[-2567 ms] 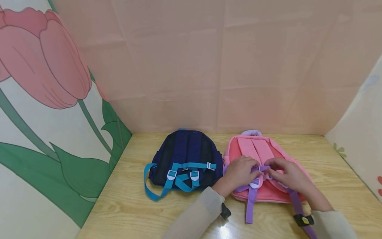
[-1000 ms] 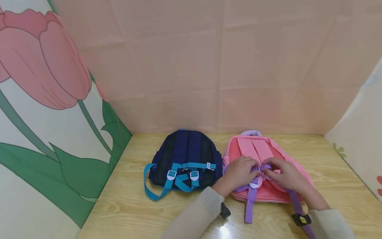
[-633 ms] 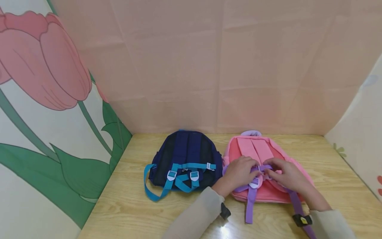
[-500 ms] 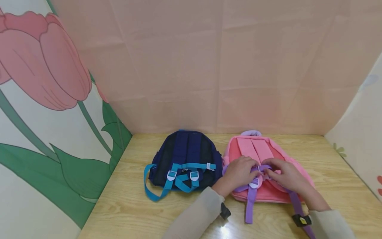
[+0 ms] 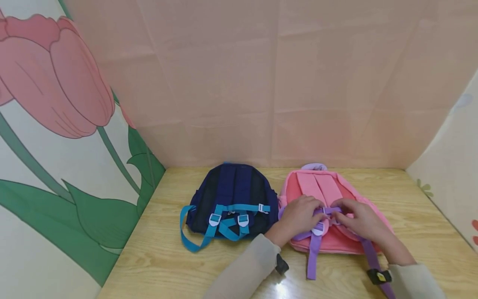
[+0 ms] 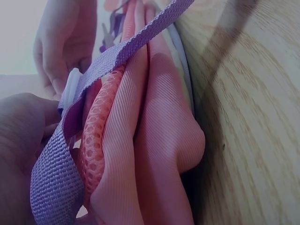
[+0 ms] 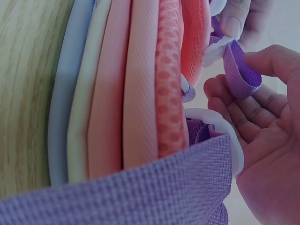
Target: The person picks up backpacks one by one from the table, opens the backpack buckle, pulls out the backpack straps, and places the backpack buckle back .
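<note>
A pink backpack (image 5: pixel 328 182) lies with its strap side up in the head view. My left hand (image 5: pixel 301 215) pinches a white buckle on the backpack's purple strap. That buckle (image 7: pixel 219 50) shows best in the right wrist view, near the left thumb. My right hand (image 5: pixel 361 218) holds the loose looped end of the purple strap (image 7: pixel 239 72) between thumb and fingers. Below the hands, a white adjuster (image 5: pixel 318 229) sits on a shoulder strap, with a purple webbing tail (image 5: pixel 313 259) hanging from it. The left fingertips are partly hidden in the head view.
A navy backpack (image 5: pixel 236 182) with turquoise straps lies just left of the pink one, nearly touching it. Both rest on a wood-grain table (image 5: pixel 157 257). A pinkish cloth (image 5: pixel 224 83) hangs behind, with a tulip-printed panel (image 5: pixel 56 137) at the left.
The right hand makes small movements at the purple strap, most recently a slight shift to the right. The left hand and both backpacks stay in place.
</note>
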